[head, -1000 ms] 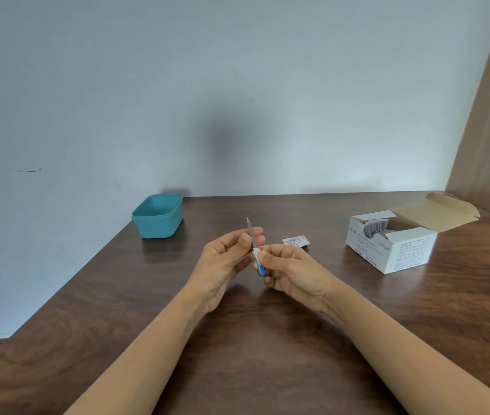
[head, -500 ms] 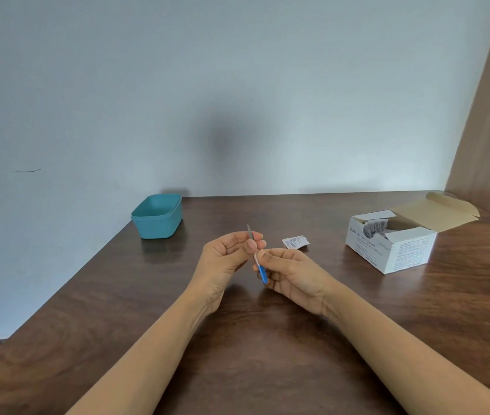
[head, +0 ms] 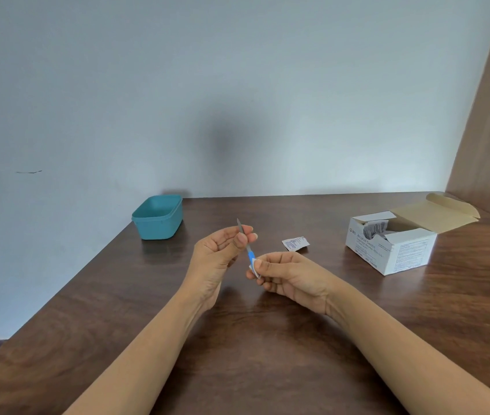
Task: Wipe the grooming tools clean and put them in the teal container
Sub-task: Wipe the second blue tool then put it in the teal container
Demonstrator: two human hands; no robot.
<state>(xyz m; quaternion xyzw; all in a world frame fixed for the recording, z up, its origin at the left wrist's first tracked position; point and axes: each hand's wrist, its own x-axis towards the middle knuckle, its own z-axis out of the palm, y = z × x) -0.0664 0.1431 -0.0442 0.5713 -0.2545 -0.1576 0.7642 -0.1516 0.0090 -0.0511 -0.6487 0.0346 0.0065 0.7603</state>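
Above the middle of the table I hold a slim nail file with a metal blade and a blue handle, tilted with its tip up. My left hand pinches the blade between thumb and fingers. My right hand pinches a small white wipe folded round the lower end of the blue handle. The teal container stands open at the far left of the table, well apart from both hands; its inside is not visible.
A torn white swab wrapper lies beyond my right hand. An opened white box of alcohol swabs stands at the right, flap folded back. The wooden table meets a pale wall behind and a brown panel on the right.
My right hand with the wipe has slid down the file from the blade onto the blue handle. My left hand keeps its pinch on the blade.
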